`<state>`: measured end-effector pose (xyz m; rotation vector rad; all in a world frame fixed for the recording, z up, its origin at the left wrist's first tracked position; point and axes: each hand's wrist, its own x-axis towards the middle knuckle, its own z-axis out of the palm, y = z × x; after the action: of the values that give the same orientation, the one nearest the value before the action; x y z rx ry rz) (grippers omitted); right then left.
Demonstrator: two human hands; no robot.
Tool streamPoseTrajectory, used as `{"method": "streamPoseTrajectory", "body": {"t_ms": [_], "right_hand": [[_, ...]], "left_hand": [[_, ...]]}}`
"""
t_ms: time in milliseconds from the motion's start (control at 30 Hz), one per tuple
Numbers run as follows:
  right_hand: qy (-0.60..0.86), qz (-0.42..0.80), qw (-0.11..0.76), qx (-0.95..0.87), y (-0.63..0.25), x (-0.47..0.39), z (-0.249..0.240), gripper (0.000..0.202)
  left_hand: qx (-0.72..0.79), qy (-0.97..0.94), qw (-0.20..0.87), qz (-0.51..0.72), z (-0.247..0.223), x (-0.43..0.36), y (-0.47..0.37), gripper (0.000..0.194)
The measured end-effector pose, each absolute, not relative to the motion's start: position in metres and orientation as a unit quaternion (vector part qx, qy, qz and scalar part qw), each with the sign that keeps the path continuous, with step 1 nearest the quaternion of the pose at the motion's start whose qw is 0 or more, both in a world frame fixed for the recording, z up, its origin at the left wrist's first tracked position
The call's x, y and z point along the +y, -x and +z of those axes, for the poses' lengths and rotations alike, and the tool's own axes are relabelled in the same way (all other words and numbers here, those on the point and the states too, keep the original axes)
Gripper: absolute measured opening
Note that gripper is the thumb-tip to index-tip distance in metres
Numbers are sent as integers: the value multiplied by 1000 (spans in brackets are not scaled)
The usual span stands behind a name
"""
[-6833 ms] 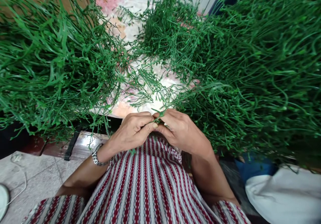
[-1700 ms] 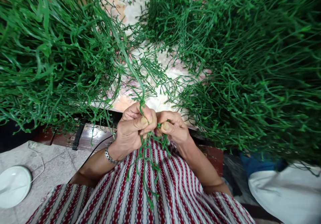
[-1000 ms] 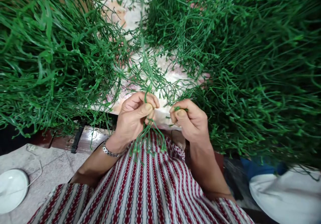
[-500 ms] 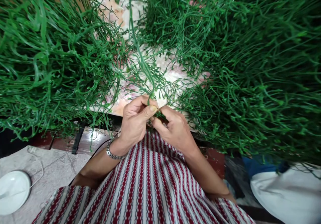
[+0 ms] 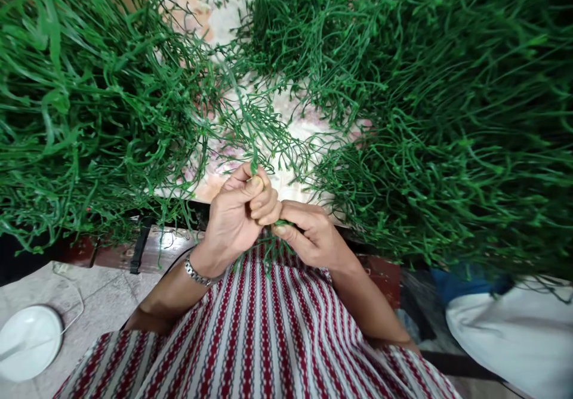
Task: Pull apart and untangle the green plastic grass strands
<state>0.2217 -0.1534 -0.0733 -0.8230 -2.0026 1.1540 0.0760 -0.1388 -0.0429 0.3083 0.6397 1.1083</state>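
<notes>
At the table's near edge, in front of my body, my two hands meet. My left hand [image 5: 239,208] is closed, pinching a green plant stem [image 5: 254,163] between thumb and forefinger; the stem's tip pokes out above the fingers. My right hand [image 5: 311,232] touches it from the right, with thumb and forefinger pinched on more of the green stem [image 5: 283,226]. Thin green sprigs [image 5: 268,253] hang below the hands against the striped clothing. Loose branched stems [image 5: 268,127] lie on the floral cloth [image 5: 219,23] just beyond my fingers.
Big heaps of green stems cover the left [image 5: 102,107] and right [image 5: 447,118] of the table. A round white object [image 5: 31,342] with a cord lies at lower left. White fabric [image 5: 514,333] is at lower right.
The long strand that stretched away upward from my fingers is now lower and blurred. My left hand has curled tighter, and my right hand has moved slightly down, with sprigs now showing below.
</notes>
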Motion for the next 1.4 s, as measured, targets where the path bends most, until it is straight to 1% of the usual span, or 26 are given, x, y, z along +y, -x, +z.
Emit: {"method": "streamPoseTrajectory", "body": {"t_ms": [100, 233, 433, 700, 767, 833, 900, 967, 1033, 1067, 1100, 1167, 1267, 1333, 1400], "right_hand": [[303, 411, 323, -797, -225, -154, -73, 20], [262, 402, 306, -822, -228, -152, -75, 20], [266, 351, 291, -849, -227, -153, -78, 20], [226, 309, 150, -912, -236, -153, -78, 18], [211, 293, 132, -923, -237, -152, -78, 18], [189, 289, 132, -929, -237, -150, -75, 17], [158, 306, 145, -928, -240, -148, -71, 18], [126, 347, 157, -916, -246, -145, -64, 21], [121, 386, 178, -897, -252, -143, -56, 23], [134, 394, 197, -888, -255, -142, -53, 23], [156, 395, 226, -877, -257, -141, -51, 20], [208, 393, 302, -843, -257, -142, -49, 15], [281, 414, 397, -770, -253, -146, -52, 16], [316, 433, 429, -727, -249, -150, -56, 15], [355, 451, 438, -692, -245, -153, -59, 12]], "left_hand": [[304, -152, 802, 491, -43, -139, -75, 10], [298, -179, 817, 460, -45, -138, -71, 12], [308, -203, 813, 450, -50, -139, -67, 15], [340, -257, 806, 410, -58, -153, -70, 24], [336, -265, 812, 397, -58, -156, -69, 24], [332, -276, 814, 390, -58, -157, -66, 24], [328, -296, 813, 379, -57, -157, -60, 22], [326, -324, 806, 374, -55, -155, -53, 18], [324, -351, 784, 396, -51, -152, -51, 11], [334, -344, 765, 430, -49, -150, -52, 10], [327, -350, 761, 438, -47, -149, -55, 12], [329, -356, 772, 411, -44, -146, -62, 14], [341, -290, 766, 461, -41, -141, -68, 12], [336, -282, 755, 487, -38, -136, -67, 12], [322, -292, 746, 504, -34, -132, -65, 12]]}}
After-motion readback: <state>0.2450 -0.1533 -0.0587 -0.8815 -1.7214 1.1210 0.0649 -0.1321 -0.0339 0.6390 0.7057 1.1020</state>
